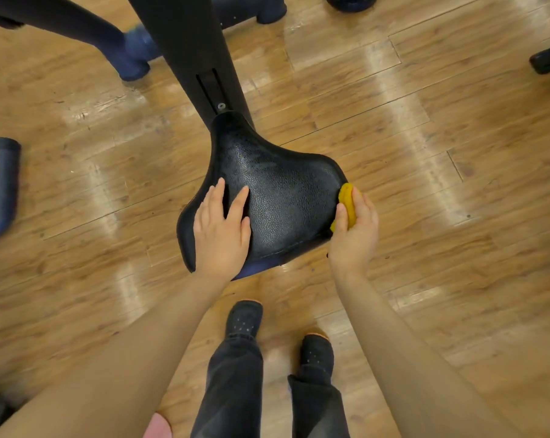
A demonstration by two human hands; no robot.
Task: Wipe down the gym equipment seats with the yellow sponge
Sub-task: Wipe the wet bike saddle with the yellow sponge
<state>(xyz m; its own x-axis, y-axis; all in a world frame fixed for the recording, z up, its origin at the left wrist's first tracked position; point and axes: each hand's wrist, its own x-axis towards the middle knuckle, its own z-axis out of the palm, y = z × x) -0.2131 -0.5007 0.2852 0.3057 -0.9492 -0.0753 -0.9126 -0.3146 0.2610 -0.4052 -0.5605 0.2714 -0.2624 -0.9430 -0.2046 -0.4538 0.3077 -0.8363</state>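
- We see the black seat from above, its narrow nose running away from us toward the post and its wide end nearest us.
- Our left hand lies flat and open on the seat's near left part, fingers spread, gripping nothing.
- Our right hand is curled around the yellow sponge, pressed to the seat's right edge.
- So the unwiped top lies to the left of the sponge; we judge the next stroke runs leftward across the wide end, with the right hand nearer the work.
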